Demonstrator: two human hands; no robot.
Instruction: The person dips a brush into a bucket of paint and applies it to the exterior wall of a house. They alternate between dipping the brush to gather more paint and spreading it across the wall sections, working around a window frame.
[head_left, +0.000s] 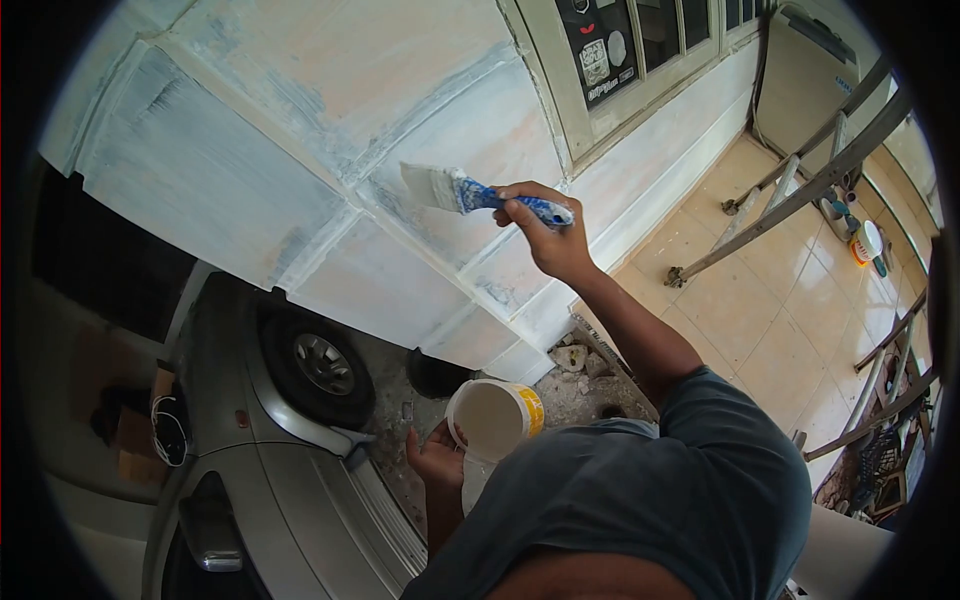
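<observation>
My right hand (545, 225) is closed around the blue, paint-smeared handle of a wide paintbrush (435, 188). Its whitish bristles point left and overlap the patchy white-painted wall (330, 110) in this view. Low in front of my body, my left hand (437, 462) grips the side of a white paint bucket (493, 420) with a yellow label. The bucket tilts so that its pale inside faces up toward me. Raised bands divide the wall into panels, with streaks of grey and faint pink showing through the white.
A silver car (270, 470) stands close on the left. At upper right is a barred window (640, 50) with stickers. Metal scaffold legs (780, 210) rest on the tiled floor (740, 300), near a small white tub (866, 243). Rubble (585, 362) lies at the wall's foot.
</observation>
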